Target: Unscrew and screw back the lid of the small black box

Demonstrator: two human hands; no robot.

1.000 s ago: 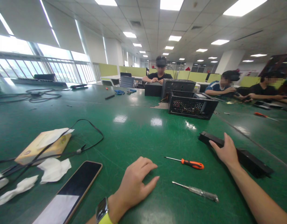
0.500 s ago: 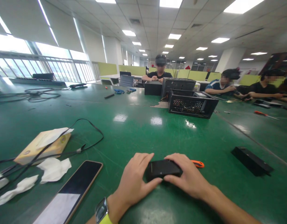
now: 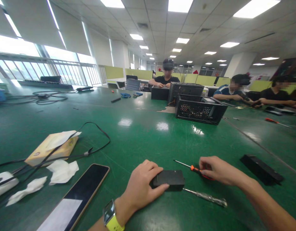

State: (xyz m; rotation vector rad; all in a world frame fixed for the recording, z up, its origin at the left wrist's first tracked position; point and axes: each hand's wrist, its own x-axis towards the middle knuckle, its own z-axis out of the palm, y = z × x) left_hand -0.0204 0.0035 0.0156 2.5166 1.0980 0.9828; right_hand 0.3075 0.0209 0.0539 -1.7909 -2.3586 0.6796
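Note:
A small black box (image 3: 171, 179) lies on the green table, and my left hand (image 3: 145, 181) is closed round its left end. To the right, my right hand (image 3: 216, 170) pinches the handle of an orange-and-black screwdriver (image 3: 193, 168), whose thin shaft points left and away from me. A second screwdriver with a clear handle (image 3: 208, 197) lies just right of the box, its tip close to the box's near right corner. My left wrist wears a watch with a yellow strap.
A phone (image 3: 90, 183), crumpled tissues (image 3: 62, 171), a tissue pack (image 3: 42, 152) and black cables lie left. A long black piece (image 3: 260, 168) rests right. Farther off stand black computer cases (image 3: 201, 109); a red-handled screwdriver (image 3: 273, 120) lies far right. Several people sit beyond.
My right hand has left the box and moved right onto the orange screwdriver. The clear-handled screwdriver now shows. My left hand stays on the box; the view has shifted slightly.

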